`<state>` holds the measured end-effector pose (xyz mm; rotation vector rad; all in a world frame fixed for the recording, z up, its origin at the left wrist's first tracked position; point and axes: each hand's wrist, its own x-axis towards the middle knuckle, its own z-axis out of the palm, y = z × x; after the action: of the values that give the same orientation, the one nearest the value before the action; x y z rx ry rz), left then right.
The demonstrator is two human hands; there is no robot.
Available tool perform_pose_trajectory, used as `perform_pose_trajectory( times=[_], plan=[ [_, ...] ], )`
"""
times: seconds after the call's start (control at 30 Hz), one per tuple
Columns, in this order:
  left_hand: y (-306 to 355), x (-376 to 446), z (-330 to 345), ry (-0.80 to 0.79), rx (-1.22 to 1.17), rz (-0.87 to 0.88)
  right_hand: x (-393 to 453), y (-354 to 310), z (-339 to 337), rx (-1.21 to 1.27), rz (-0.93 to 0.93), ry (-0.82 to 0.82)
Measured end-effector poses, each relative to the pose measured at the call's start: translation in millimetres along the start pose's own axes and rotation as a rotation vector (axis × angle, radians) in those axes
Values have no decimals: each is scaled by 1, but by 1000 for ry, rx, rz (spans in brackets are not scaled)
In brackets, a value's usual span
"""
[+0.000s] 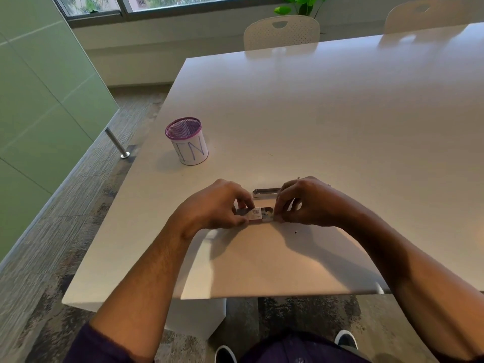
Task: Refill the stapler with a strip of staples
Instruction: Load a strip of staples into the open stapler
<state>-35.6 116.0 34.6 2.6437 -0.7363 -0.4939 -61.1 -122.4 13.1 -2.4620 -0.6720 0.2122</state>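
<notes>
A small white staple box (255,215) with dark print is held just above the white table (314,113). My left hand (217,205) grips its left end. My right hand (306,203) pinches the grey inner part (268,214) that sticks out of the box on the right; whether that is the tray or the staples I cannot tell. Just behind the hands a silvery metal stapler (265,192) lies on the table, its right end hidden by my right fingers.
A purple mesh pen cup (188,141) with a white paper wrap stands to the far left. The table's near edge (262,294) is close to my body. Two white chairs (281,31) stand at the far side.
</notes>
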Motion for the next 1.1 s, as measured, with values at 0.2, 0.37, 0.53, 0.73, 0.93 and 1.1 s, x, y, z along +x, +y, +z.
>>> perform_pose_trajectory(
  times=[0.2, 0.37, 0.53, 0.73, 0.93, 1.1],
  plan=[
    [-2, 2, 1, -12, -16, -14, 5, -4, 2, -61, -15, 11],
    [-3, 2, 1, -13, -18, -16, 11, -12, 4, -131, -44, 40],
    [-4, 2, 1, -11, -33, -14, 17, -18, 0, -255, -78, -48],
    [-5, 1, 1, -8, -39, -10, 22, -23, 1, -365, -128, -104],
    [-5, 2, -1, -15, -46, 0, 17, -20, 0, -334, -104, -95],
    [-7, 4, -1, -34, -66, 9, 14, -15, -6, -267, -70, -70]
  ],
)
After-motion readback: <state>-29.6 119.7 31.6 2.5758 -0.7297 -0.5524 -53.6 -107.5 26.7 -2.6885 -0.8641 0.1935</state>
